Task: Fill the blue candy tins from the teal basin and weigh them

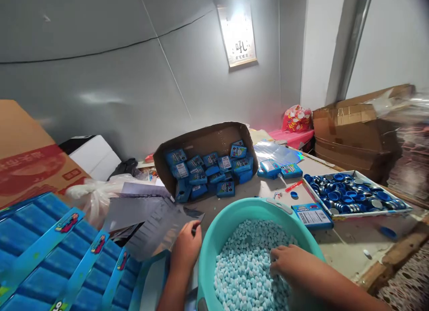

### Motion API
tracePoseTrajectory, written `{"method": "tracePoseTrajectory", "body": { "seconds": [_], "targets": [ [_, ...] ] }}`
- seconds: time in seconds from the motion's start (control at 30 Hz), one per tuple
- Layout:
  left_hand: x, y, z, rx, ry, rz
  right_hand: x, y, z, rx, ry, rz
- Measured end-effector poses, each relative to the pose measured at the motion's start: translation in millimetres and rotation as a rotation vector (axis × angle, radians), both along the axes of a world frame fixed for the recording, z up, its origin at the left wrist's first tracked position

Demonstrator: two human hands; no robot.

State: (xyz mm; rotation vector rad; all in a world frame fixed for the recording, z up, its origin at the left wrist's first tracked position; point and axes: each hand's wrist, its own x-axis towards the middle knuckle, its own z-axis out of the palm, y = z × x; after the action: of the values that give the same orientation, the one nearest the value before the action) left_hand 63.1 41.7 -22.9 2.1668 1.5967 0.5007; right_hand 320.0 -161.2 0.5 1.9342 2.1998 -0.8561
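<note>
A turquoise plastic tub holds a heap of small pale blue and white candies. My right hand reaches over the tub's right side, its fingers curled down against the candies; whatever lies inside them is hidden. Just outside the left rim is my left hand, fingers bent inward and thumb close to the index finger. What it holds, if anything, cannot be made out. A blue open-topped box with a pale inner face stands left of that wrist, beside rows of blue packs.
Behind the tub, a tipped cardboard box contains several blue candy packs. On the right are a white tray of blue caps and a flat blue pack. Grey sheets lie left; cardboard cartons stand back right.
</note>
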Motion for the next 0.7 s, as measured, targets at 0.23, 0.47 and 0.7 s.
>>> {"method": "tracePoseTrajectory", "body": {
  "seconds": [0.23,0.47,0.7],
  "targets": [
    [71,93,-22.8,-0.110,0.107,-0.302,6,3,-8.3,0.051,0.035,-0.034],
    [96,115,-46.4,-0.102,0.153,-0.397,10,9,-5.6,0.057,0.065,-0.068],
    [103,124,-55.8,-0.093,0.157,-0.416,16,3,-0.4,0.063,0.104,-0.119]
  ]
}}
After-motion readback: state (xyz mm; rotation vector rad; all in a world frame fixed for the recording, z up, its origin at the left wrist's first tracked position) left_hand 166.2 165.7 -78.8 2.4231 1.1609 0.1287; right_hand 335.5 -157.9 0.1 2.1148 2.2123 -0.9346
